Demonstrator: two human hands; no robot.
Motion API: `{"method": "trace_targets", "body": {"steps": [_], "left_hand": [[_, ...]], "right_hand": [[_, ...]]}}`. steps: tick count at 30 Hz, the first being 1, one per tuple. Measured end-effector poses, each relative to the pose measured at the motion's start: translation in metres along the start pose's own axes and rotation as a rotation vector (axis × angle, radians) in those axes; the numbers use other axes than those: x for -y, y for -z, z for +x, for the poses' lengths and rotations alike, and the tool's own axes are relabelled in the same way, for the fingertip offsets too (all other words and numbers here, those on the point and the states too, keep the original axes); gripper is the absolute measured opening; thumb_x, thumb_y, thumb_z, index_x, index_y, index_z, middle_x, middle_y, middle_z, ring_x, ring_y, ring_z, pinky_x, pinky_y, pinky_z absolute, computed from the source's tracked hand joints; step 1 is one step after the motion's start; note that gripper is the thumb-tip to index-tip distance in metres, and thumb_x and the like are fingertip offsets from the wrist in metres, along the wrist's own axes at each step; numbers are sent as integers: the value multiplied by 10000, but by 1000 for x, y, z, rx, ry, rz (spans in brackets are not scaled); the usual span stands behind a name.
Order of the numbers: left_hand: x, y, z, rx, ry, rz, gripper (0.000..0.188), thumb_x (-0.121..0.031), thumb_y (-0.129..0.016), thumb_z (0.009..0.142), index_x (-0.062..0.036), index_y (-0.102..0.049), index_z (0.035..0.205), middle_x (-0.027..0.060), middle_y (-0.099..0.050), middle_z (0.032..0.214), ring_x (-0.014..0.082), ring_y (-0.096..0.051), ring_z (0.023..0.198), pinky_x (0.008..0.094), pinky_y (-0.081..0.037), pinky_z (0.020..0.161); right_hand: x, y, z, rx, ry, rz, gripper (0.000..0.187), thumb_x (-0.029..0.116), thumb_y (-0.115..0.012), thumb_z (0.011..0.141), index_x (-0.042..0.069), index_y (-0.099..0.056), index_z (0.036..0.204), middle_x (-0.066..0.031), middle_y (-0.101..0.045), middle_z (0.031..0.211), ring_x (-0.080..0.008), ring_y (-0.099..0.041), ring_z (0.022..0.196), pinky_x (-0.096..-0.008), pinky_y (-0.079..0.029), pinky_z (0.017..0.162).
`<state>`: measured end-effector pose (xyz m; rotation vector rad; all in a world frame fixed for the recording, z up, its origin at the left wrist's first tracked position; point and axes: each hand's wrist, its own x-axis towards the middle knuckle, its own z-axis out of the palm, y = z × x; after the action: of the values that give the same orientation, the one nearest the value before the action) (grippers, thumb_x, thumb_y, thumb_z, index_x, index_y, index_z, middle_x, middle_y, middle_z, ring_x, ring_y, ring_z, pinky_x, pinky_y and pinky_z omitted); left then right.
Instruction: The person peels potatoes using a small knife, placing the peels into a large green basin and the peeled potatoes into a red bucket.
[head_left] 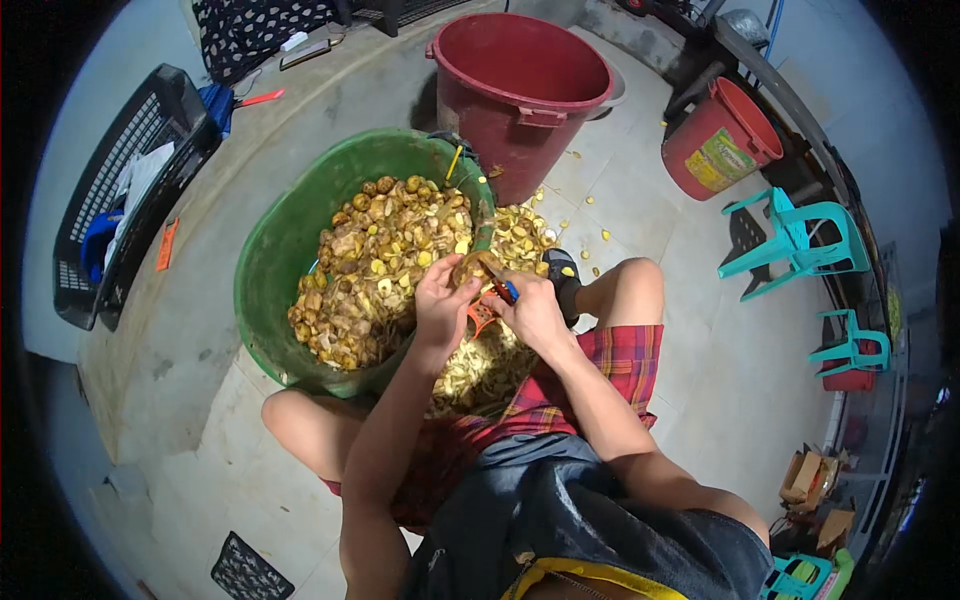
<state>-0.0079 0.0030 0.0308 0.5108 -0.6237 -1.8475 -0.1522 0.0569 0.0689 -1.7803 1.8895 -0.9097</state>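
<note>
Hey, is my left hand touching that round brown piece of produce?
Touching: the head view shows your left hand holding the round brown piece of produce by its left side.

Catching only part of blue tool [510, 291] under right hand [538, 312], brown piece [470, 267] partly behind left hand [438, 302]; seeing dark shirt [560, 490] cut off below.

A pale tiled floor [715, 310] spreads across the center and right of the frame. Grey concrete [170, 340] curves along the left, below a bluish-white wall [165, 45]. Turquoise plastic chairs [850, 240] line the right edge; cardboard boxes [800, 478] sit lower right.
</note>
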Motion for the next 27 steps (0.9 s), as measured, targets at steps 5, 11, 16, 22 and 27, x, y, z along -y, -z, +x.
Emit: {"method": "trace_targets", "body": {"steps": [5, 11, 16, 22, 27], "left_hand": [[-3, 2, -1, 27, -37, 144, 470, 46, -656, 812, 48, -444, 1231, 171, -483, 1254, 250, -541, 1128, 383, -457, 978], [-10, -2, -4, 139, 16, 64, 491, 15, -683, 796, 57, -445, 1223, 156, -514, 1216, 236, -547, 1116, 384, -453, 985], [-21, -14, -1, 169, 131, -168, 455, -9, -656, 838, 64, -430, 1225, 127, -547, 1182, 203, -538, 1121, 363, -404, 1018], [-19, -5, -4, 47, 21, 68, 430, 8, -669, 825, 57, -454, 1195, 126, -567, 1155, 203, -559, 1088, 350, -441, 967], [-16, -11, -5, 70, 25, 115, 458, 22, -696, 796, 53, -464, 1191, 123, -575, 1140, 202, -575, 1058, 339, -469, 923]], "right_hand": [[12, 6, 6, -14, 9, -54, 264, 145, -760, 749, 6, -637, 937, -235, -621, 788, -415, -621, 764, -457, -489, 664], [-35, -6, 19, 65, -71, -38, 259, 159, -776, 729, -18, -640, 861, -248, -625, 747, -413, -631, 762, -445, -497, 670], [-43, -6, 6, 56, -146, -24, 294, 185, -787, 722, -29, -653, 874, -255, -614, 711, -428, -623, 720, -451, -488, 648], [15, 14, 3, -38, 96, -61, 278, 188, -753, 760, 12, -652, 950, -223, -631, 813, -405, -630, 762, -455, -512, 691], [-25, 6, 18, 76, -42, -124, 217, 157, -719, 776, -12, -635, 882, -256, -629, 750, -430, -633, 753, -473, -511, 674]]}}
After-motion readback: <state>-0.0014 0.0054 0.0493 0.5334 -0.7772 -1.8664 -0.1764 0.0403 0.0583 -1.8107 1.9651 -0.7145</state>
